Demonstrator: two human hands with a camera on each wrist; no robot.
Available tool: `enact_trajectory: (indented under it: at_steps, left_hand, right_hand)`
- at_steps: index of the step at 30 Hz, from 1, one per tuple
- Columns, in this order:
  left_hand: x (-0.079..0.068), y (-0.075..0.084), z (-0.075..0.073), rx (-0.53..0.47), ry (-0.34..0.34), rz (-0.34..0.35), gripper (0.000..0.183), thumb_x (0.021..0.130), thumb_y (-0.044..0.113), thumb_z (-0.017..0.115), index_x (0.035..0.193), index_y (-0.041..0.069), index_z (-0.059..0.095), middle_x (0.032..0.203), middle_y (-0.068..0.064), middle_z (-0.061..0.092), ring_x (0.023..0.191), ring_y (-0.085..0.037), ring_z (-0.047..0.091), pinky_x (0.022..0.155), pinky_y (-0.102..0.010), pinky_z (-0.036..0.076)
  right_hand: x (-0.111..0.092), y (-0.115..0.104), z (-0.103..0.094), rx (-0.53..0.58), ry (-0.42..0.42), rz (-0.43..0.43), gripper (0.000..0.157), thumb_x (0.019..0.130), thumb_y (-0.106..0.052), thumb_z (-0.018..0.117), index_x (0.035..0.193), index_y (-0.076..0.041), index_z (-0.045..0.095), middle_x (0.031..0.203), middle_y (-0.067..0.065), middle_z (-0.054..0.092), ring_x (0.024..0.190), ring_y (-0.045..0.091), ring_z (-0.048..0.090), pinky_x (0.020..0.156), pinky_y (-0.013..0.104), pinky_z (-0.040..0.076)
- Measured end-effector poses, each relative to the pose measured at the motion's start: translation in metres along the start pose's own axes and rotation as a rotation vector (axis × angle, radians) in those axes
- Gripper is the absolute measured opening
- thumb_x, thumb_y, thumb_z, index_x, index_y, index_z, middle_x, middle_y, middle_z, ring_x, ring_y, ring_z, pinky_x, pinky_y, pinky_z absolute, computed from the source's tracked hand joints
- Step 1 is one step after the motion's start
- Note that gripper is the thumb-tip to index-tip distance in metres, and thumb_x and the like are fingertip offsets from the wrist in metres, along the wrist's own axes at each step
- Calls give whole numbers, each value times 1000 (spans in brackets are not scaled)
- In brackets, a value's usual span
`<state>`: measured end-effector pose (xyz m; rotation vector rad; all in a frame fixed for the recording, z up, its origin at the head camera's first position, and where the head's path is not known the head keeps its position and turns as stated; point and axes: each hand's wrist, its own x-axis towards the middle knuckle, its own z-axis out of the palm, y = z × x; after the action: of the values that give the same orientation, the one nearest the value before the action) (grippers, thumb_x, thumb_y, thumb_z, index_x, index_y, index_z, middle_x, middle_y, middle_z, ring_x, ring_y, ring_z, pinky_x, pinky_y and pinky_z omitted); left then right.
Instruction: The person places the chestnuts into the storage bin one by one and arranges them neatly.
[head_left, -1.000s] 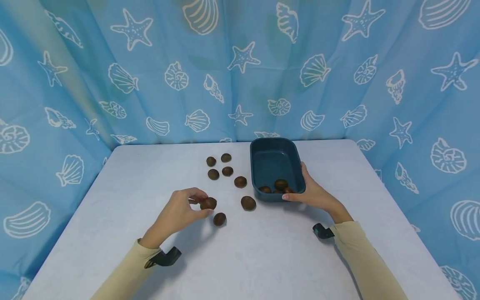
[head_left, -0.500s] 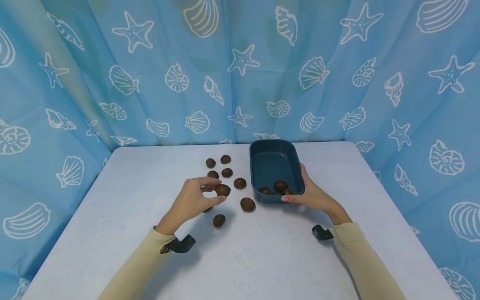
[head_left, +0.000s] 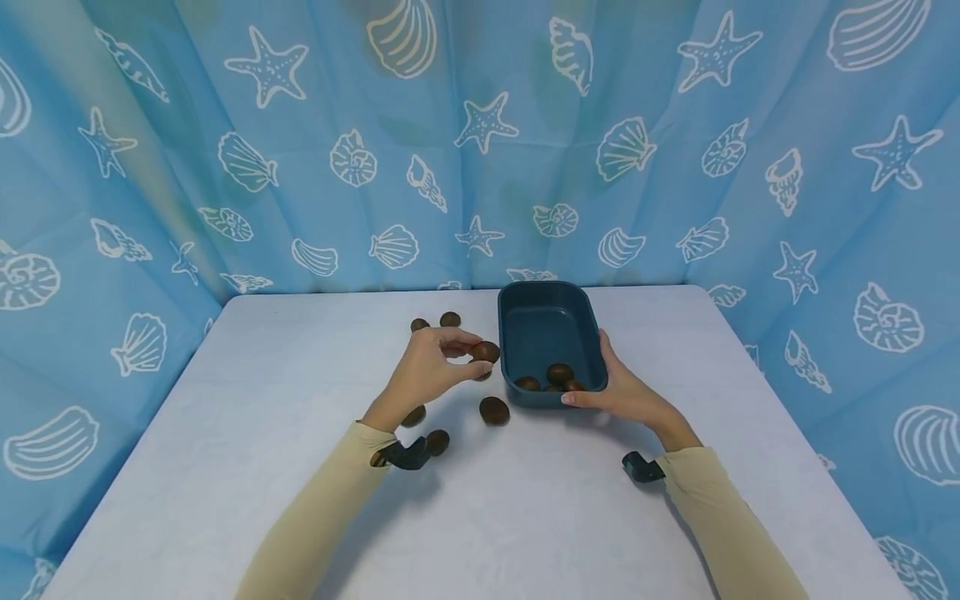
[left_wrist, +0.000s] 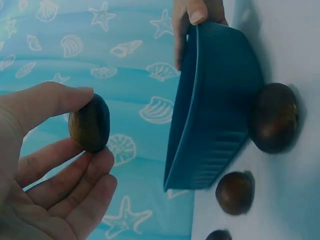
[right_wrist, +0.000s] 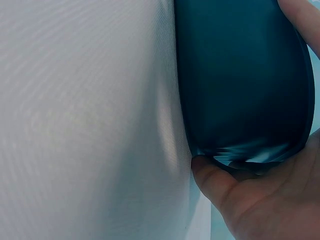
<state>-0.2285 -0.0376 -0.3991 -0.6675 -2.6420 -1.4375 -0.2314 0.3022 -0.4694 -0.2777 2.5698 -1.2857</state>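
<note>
**Left hand [head_left: 423, 367] pinching one brown oval [head_left: 486, 352] beside blue container [head_left: 547, 325]**

Head view; clock directions centring on the pinched oval unless noted. Left fingers: pinching the oval, thumb opposing fingertips. Oval is hanging above the white counter [head_left: 562, 517], just outside the container's 9 o'clock wall; left wrist view is showing a gap between the two.

Right hand [head_left: 630, 392] is gripping the container's 5 o'clock corner, thumb lying across the 6 o'clock wall, fingers reaching along the 3 o'clock side. Container is sitting on the counter, several ovals [head_left: 559, 373] bunching inside at its 6 o'clock end.

Loose ovals on the counter: two [head_left: 450, 319] lying at 10 o'clock, one [head_left: 493, 410] at 6, one [head_left: 438, 442] at 7, one [head_left: 413, 415] at 8. Another is showing just under the pinched oval, mostly hidden.

Dark wrist device [head_left: 643, 467] is jutting from the right sleeve [head_left: 723, 517]. Shell-print curtain [head_left: 480, 192] is hanging at 12 o'clock, behind the counter.
</note>
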Motion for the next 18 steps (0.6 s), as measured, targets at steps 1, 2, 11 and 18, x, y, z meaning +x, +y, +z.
enact_trajectory:
  at_steps: [1, 2, 11, 18]
  left_hand:
    - [4, 0, 3, -11, 2, 10, 34, 84, 26, 85, 113, 10, 78, 108, -4, 78, 104, -23, 73, 99, -42, 59]
    - [7, 0, 5, -19, 4, 21, 33, 85, 26, 85, 113, 9, 78, 107, -5, 78, 104, -23, 73, 99, -43, 59]
    - [36, 1, 34, -33, -46, 25, 38, 86, 28, 84, 117, 7, 76, 107, -6, 78, 107, -27, 74, 97, -42, 60]
    - [51, -5, 58, 20, -92, 21, 39, 88, 30, 83, 119, 8, 76, 110, -6, 77, 104, -25, 73, 92, -37, 61]
  right_hand:
    - [0, 0, 0, -1, 1, -1, 138, 82, -50, 84, 162, -24, -26, 175, 16, -10, 161, 48, 3, 120, 76, 18]
    - [0, 1, 0, -2, 2, -4, 138, 82, -50, 84, 162, -24, -26, 175, 16, -10, 161, 48, 4, 120, 76, 18]
    - [2, 2, 1, 15, 11, -37, 137, 82, -48, 85, 163, -26, -23, 176, 16, -1, 159, 48, 13, 118, 77, 22]
    - [1, 1, 2, 41, 6, -52, 134, 83, -47, 84, 163, -29, -22, 176, 13, -1, 159, 46, 15, 118, 78, 22]
